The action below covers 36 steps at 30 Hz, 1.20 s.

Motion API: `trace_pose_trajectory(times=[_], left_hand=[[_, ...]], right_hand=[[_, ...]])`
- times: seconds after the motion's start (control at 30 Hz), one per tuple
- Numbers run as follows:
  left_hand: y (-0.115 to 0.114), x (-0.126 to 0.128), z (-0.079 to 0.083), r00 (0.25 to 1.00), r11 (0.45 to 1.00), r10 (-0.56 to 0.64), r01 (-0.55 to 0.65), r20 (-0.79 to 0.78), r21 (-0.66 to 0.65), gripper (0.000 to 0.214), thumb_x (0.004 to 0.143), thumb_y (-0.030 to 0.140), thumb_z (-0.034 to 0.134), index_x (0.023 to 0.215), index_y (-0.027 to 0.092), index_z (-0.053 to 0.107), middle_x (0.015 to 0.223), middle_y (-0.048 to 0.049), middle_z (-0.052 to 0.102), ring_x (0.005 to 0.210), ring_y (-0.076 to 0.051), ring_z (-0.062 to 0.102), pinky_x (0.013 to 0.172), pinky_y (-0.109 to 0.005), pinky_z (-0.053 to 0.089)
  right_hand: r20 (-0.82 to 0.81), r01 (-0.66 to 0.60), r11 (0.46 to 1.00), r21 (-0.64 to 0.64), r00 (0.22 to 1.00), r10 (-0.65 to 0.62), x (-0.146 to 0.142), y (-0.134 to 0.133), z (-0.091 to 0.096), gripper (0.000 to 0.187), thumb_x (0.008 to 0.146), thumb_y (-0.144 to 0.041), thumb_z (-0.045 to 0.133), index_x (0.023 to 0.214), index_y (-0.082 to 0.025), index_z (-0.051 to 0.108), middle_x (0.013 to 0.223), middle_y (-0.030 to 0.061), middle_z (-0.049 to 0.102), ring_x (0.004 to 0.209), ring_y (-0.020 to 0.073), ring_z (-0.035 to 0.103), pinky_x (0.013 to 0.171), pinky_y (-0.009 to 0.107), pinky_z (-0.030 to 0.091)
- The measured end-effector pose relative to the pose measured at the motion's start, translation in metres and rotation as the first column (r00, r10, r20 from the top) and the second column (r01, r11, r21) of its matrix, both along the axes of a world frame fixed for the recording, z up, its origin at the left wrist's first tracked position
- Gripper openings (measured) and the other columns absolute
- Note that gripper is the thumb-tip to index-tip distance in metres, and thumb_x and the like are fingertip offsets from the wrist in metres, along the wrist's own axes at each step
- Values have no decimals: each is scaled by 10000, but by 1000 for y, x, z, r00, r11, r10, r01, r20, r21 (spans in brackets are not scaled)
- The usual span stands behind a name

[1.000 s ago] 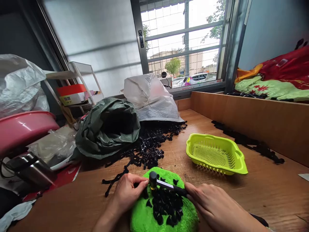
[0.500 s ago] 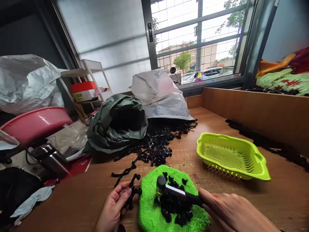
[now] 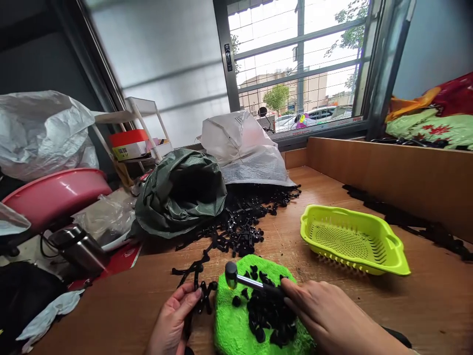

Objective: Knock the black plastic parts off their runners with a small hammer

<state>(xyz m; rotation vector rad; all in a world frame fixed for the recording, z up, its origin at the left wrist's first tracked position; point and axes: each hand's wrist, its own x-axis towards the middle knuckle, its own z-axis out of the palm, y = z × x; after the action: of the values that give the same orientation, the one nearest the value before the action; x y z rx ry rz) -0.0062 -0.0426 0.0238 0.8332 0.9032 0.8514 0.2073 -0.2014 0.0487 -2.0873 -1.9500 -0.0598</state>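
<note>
My right hand [image 3: 327,310] grips the black handle of a small mallet [image 3: 251,281] with a shiny metal shaft. Its dark head with a yellowish face hovers over the left part of a green fuzzy pad [image 3: 231,330]. Several small black plastic pieces [image 3: 271,315] are heaped on that pad, a few lying apart from the heap. Left of the pad, my left hand [image 3: 175,315] pinches a knobbly black plastic strip [image 3: 203,298] between thumb and fingers. Part of the strip is hidden by the fingers. Another black strip [image 3: 188,268] lies on the table just beyond.
A yellow-green basket [image 3: 349,239] stands at right. Behind the pad, a pile of black plastic parts [image 3: 240,227] spreads from a dark green sack [image 3: 179,192] and a white sack [image 3: 247,148]. A steel flask [image 3: 79,249] and pink basin [image 3: 59,192] are at left.
The mallet and my right hand have shifted left, and the head now shows further from the heap. The black strip in my left hand has turned. The view has tilted slightly.
</note>
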Motion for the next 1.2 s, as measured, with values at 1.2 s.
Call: trace_pose_trajectory(times=[1.2], left_hand=[[-8,42,-4,996,995,-13,22,-92,96,285,517,153,674,695,172,452,500,79,531,392,-17,416,342,-93,271]], right_hand=[[-168,-30,999,34,985,36,4,-20,1,387,923,-262,126,874,-204,506,695,57,628,705,252,649,590,335,500]])
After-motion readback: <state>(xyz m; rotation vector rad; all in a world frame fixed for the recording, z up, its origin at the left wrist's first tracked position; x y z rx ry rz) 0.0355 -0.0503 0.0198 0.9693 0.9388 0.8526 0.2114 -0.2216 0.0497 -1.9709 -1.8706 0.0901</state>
